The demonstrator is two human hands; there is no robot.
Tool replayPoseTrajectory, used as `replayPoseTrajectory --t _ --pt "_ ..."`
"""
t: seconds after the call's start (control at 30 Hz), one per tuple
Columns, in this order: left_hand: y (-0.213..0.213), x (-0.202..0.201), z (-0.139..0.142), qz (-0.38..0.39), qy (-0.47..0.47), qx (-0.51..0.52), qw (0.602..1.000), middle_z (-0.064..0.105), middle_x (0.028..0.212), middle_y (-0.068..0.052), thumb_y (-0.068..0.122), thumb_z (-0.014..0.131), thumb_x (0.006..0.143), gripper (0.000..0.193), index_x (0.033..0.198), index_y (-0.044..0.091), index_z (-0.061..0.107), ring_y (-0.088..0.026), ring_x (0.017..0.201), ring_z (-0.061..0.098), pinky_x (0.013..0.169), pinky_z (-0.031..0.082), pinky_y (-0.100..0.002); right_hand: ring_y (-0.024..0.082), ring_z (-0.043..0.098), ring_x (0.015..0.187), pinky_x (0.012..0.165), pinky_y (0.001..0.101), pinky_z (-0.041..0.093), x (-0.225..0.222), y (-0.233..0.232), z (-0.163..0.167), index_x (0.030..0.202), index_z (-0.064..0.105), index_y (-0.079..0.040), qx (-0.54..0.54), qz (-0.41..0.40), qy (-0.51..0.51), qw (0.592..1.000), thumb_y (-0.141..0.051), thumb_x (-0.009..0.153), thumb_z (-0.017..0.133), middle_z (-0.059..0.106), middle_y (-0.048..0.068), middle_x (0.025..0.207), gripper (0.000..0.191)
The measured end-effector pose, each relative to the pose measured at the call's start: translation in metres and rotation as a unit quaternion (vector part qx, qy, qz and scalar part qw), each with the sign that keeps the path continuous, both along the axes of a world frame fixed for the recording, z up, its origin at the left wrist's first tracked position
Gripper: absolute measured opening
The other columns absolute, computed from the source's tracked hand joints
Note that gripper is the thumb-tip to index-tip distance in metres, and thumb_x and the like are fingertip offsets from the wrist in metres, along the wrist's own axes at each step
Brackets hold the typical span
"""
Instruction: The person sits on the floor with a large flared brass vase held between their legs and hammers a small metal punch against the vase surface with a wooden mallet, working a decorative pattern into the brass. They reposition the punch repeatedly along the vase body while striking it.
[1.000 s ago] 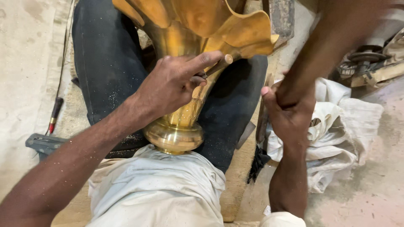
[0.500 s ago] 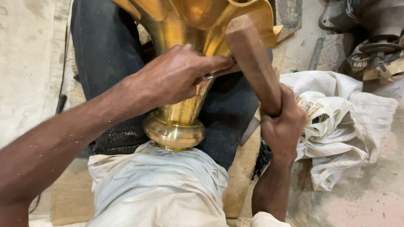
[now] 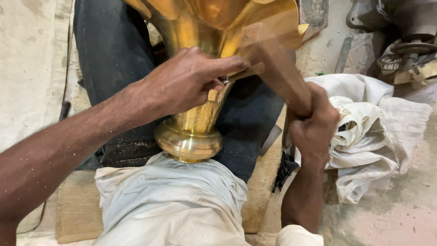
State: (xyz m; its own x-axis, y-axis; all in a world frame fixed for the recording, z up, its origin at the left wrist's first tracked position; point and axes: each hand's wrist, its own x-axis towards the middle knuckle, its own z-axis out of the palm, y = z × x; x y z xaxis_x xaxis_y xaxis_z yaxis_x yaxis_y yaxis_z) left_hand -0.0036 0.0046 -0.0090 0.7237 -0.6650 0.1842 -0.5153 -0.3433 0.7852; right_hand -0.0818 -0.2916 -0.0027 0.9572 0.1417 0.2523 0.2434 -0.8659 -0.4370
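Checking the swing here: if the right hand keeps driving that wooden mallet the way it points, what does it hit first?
Most likely the small tool held by the left hand against the brass vase. The mallet in the right hand is blurred, so depth is uncertain.

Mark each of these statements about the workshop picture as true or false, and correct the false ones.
1. The left hand rests on the stem of the brass vessel. True.
2. The right hand grips a wooden mallet. True.
3. The brass vessel stands on a metal table. False: its round base rests against the person's lap, between the legs in dark trousers.
4. A crumpled white cloth lies beside the right hand. True.
5. The right hand is empty. False: it is closed around the mallet's handle.
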Motion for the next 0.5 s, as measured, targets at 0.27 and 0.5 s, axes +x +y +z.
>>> replayPoseTrajectory --t 0.27,0.5 --pt "-0.005 0.001 0.001 0.007 -0.024 0.007 1.0 0.079 0.094 -0.013 -0.009 0.07 0.083 0.058 0.135 0.015 0.062 -0.026 0.079 0.078 0.069 0.064 -0.044 0.013 0.067 0.081 0.075 0.0294 0.054 -0.013 -0.003 0.003 0.122 0.061 -0.002 0.115 -0.032 0.044 0.992 -0.008 0.097 0.081 0.068 0.008 0.091 0.032" --pt "0.0 -0.002 -0.003 -0.001 -0.025 -0.016 1.0 0.079 0.098 -0.014 -0.01 0.068 0.083 0.058 0.136 0.013 0.061 -0.025 0.082 0.079 0.069 0.066 -0.041 0.014 0.071 0.081 0.07 0.0297 0.057 -0.014 0.0 0.003 0.125 0.06 -0.001 0.087 -0.051 0.043 0.994 -0.008 0.097 0.081 0.07 0.006 0.096 0.035"
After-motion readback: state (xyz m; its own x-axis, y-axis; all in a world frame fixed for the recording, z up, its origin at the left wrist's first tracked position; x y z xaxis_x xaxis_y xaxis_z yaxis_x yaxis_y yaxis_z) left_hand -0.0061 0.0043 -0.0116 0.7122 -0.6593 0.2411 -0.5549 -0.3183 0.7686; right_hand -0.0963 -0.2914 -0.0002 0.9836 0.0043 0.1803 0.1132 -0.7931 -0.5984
